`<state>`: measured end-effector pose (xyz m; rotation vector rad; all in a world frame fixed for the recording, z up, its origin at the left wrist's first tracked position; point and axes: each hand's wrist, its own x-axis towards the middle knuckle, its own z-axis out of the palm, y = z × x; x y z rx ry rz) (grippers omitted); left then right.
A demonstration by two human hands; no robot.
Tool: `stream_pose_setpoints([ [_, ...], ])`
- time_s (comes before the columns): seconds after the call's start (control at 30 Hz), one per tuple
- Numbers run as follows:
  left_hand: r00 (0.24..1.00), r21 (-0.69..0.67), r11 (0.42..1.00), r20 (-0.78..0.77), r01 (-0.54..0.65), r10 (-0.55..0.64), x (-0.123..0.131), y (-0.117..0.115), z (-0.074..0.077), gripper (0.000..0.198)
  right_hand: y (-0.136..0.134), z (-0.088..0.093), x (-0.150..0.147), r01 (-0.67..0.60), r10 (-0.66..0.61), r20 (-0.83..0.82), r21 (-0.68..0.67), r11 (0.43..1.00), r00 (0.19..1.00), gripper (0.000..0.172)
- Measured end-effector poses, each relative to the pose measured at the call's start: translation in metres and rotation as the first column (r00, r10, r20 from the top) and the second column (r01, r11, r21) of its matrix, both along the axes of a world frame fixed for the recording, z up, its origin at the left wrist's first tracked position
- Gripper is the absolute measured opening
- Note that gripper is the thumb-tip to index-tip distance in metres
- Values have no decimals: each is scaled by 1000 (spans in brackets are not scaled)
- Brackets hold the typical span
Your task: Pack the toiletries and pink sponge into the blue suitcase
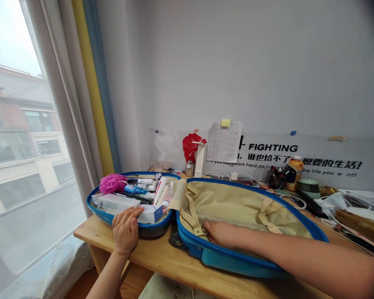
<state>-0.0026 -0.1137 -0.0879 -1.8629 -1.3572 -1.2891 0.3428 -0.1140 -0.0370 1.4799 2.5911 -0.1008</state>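
Observation:
A blue suitcase point(249, 265) lies spread wide on the wooden desk, with a beige lining. My left hand point(126, 228) rests over the front rim of its left half, fingers stretched across a small white and blue box point(151, 213). Behind that box are a longer white box point(117, 203), a pink bath puff point(112, 182), a blue bottle point(134, 189) and several tubes point(161, 189). My right hand point(220, 233) reaches into the right half, close to a beige strap point(191, 209) and its buckle point(198, 231). Its fingers are curled and partly hidden; what they hold, if anything, I cannot make out.
Behind the suitcase stand a small jar point(189, 168), a white upright stand point(200, 160) and an orange-labelled bottle point(294, 172). Cables and a brown case point(363, 226) crowd the right side. A window point(18, 166) and curtains point(54, 83) are at the left.

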Motion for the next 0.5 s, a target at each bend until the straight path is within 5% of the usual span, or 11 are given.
stream_pose_setpoints([
  [0.23,999,44,999,18,29,-30,1,1,1,45,-2,2,-6,41,-41,142,4,999,989,28],
  [0.33,999,94,995,6,37,-38,1,1,1,43,-6,26,0,55,-55,187,8,998,981,25],
  [0.5,999,109,993,0,45,-45,1,3,0,41,-3,91,6,49,-60,159,75,996,985,24],
])
